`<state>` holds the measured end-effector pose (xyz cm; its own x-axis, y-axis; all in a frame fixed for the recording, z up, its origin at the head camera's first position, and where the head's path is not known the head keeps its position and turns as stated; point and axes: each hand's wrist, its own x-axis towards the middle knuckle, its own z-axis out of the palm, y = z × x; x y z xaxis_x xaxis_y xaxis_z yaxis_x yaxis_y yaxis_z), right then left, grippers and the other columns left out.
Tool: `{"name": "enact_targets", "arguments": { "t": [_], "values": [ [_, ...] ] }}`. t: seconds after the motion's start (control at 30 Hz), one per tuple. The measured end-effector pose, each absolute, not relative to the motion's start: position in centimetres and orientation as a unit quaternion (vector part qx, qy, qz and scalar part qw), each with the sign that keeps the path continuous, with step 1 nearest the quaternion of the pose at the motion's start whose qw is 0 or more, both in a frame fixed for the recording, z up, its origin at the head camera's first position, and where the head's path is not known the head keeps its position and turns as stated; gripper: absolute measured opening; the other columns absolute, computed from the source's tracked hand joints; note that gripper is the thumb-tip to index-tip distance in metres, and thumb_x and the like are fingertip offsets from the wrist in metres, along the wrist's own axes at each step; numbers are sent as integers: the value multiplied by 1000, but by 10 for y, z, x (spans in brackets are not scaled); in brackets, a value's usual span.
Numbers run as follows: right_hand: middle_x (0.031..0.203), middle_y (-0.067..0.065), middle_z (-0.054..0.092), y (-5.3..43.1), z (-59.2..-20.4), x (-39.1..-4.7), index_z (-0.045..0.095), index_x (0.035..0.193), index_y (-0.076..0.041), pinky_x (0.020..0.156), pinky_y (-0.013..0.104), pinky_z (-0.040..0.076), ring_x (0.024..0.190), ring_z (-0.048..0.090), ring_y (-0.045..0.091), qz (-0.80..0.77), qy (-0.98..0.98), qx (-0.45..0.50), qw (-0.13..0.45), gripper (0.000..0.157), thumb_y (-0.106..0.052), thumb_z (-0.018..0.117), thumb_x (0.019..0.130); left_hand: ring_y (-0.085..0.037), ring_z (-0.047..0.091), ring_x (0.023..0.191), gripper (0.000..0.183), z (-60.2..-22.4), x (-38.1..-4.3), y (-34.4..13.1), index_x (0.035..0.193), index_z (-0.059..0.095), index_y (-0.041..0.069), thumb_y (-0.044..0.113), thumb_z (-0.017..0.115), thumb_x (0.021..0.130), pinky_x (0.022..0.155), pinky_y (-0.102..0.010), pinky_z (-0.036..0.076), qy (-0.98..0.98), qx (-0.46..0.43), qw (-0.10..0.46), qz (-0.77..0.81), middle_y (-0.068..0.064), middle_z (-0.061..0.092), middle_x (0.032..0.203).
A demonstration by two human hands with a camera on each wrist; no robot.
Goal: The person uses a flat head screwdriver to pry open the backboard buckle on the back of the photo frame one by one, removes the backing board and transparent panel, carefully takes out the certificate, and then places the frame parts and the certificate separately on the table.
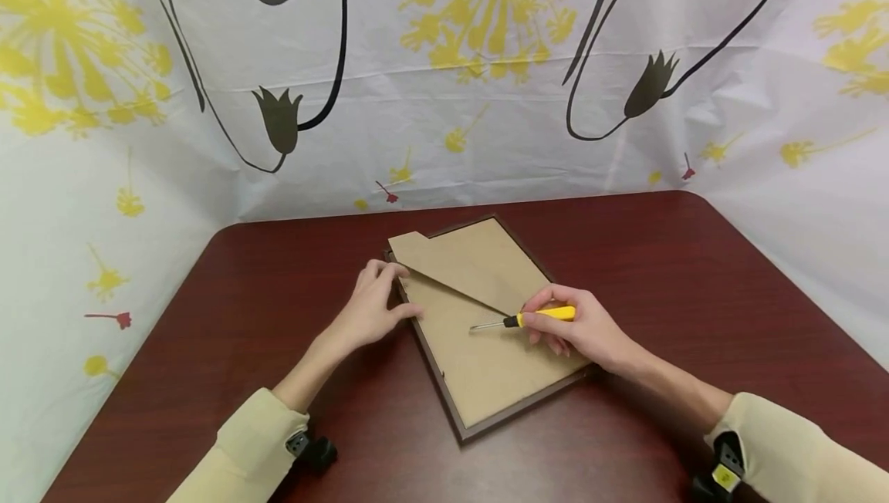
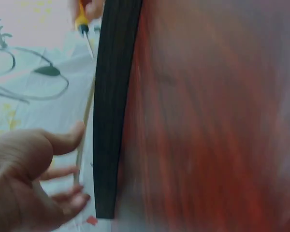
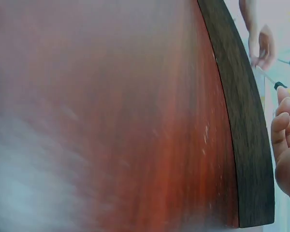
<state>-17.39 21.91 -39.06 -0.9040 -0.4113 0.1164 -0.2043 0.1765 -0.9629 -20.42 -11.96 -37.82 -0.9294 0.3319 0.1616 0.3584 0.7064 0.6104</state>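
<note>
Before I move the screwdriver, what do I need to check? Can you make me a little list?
1. Screwdriver held by its yellow handle: ok, the right hand has it.
2. Left hand apart from the metal tip: ok, but the tip points toward that hand's side, so maybe go gently.
3. Frame back side up on the table: ok.
4. Tip touching the brown board: cannot tell.
5. Long brown flap lying flat: cannot tell; a dark line runs along its edge.
</note>
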Motion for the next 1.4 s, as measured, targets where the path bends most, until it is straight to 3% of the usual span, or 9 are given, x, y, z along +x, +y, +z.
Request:
{"name": "enact_targets", "arguments": {
  "t": [0.17, 0.33, 0.57, 0.87, 1.0, 1.2, 1.4],
  "values": [
    [73, 18, 66, 216, -391, -159, 64, 99, -1, 42, 24, 36, 48, 47, 16, -618, 762, -170, 90, 17, -15, 74, 93, -35, 41, 124, 43, -380, -217, -133, 116, 64, 6, 32, 82, 87, 104, -51, 38, -916, -246, 4, -316, -13, 49, 127],
    [73, 18, 67, 208, -392, -148, 64, 99, -1, 41, 24, 35, 47, 45, 13, -621, 769, -137, 69, 20, -17, 75, 93, -34, 41, 125, 44, -379, -227, -140, 110, 65, 10, 32, 88, 79, 106, -50, 35, -916, -280, -8, -287, -8, 53, 125],
    [71, 19, 67, 207, -396, -146, 64, 98, -1, 38, 28, 35, 43, 43, 18, -614, 772, -160, 41, 15, -13, 73, 94, -33, 46, 116, 44, -378, -237, -142, 100, 65, 11, 32, 92, 72, 103, -46, 38, -911, -323, 13, -257, -4, 56, 111],
    [70, 20, 66, 226, -401, -176, 63, 100, 2, 36, 30, 38, 43, 46, 20, -620, 760, -191, 41, 15, -10, 71, 95, -27, 51, 106, 41, -377, -229, -142, 94, 64, 12, 34, 91, 73, 98, -43, 41, -915, -320, 16, -245, -2, 57, 102],
    [70, 19, 66, 237, -402, -199, 62, 101, 3, 37, 28, 38, 45, 49, 17, -626, 754, -190, 59, 16, -10, 71, 95, -23, 54, 101, 34, -375, -217, -143, 92, 64, 12, 27, 90, 76, 93, -41, 44, -916, -328, 19, -231, 0, 58, 98],
    [70, 16, 66, 246, -401, -228, 62, 99, 3, 37, 27, 38, 46, 50, 15, -622, 754, -195, 79, 17, -11, 71, 95, -19, 61, 96, 21, -358, -193, -144, 96, 67, 12, 14, 84, 83, 87, -38, 50, -916, -338, -22, -214, 3, 63, 96],
    [71, 17, 66, 241, -397, -228, 63, 97, 2, 38, 28, 38, 47, 50, 17, -615, 754, -217, 81, 15, -11, 70, 96, -15, 64, 86, 18, -352, -191, -150, 100, 70, 6, 6, 81, 86, 80, -33, 55, -893, -353, -19, -280, 2, 68, 91]
  ]
}}
